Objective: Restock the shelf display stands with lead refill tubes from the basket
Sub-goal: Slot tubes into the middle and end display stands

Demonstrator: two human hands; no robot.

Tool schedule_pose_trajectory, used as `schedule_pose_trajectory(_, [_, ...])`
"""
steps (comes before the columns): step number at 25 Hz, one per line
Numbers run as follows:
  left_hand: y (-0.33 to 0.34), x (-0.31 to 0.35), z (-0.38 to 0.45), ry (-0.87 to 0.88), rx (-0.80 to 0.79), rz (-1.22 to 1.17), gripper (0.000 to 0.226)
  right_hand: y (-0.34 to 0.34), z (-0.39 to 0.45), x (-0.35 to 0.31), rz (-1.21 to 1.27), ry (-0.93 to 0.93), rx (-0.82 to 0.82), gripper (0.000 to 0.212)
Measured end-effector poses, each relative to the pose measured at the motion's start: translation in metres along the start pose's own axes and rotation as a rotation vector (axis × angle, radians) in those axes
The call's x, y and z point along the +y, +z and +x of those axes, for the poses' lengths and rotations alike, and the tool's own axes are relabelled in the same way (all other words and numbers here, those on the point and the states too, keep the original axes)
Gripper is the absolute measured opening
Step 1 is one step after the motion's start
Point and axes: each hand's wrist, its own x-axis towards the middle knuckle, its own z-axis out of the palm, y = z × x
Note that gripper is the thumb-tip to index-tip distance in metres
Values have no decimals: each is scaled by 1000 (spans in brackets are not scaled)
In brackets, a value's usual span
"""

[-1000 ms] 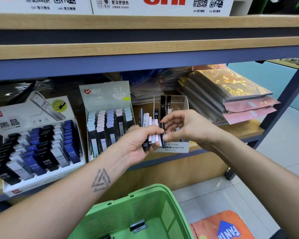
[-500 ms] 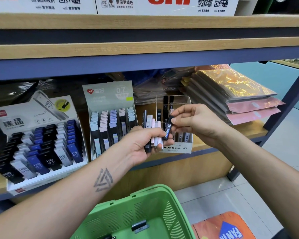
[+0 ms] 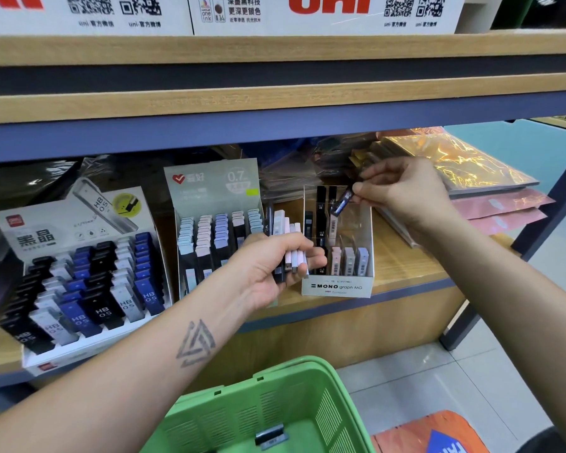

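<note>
The left hand is clenched around a fanned bundle of slim pink, white and black lead refill tubes, kept upright and close in front of the clear plastic display stand labelled MONO graph MG, so that each one is within short reach of the other hand. The right hand pinches one small dark refill tube by its upper end, tilted with its lower end aimed toward 7 o'clock, over the stand's open top; held that way it can likely drop endwise into a slot. The stand's front row holds a few pale tubes toward 3 o'clock, with dark ones standing at the back, so room seems left. At 9 o'clock of this stand sit the grey-green cardboard stand marked 0.7 and, further on, the white cardboard stand of HB 0.5 tubes. The green plastic slotted basket waits at 6 o'clock, below the wooden shelf.
</note>
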Motion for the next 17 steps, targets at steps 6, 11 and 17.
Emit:
schedule_pose_trajectory(6, [-2, 14, -2, 58, -3, -5, 23, 22, 35, -9, -369, -227, 47, 16])
schedule_pose_trajectory(11, [-5, 15, -1, 59, -1, 25, 25, 17, 45, 1, -552, -224, 52, 19])
schedule_pose_trajectory(17, [0, 10, 0, 56, -10, 42, 23, 33, 41, 26, -581, -240, 77, 16])
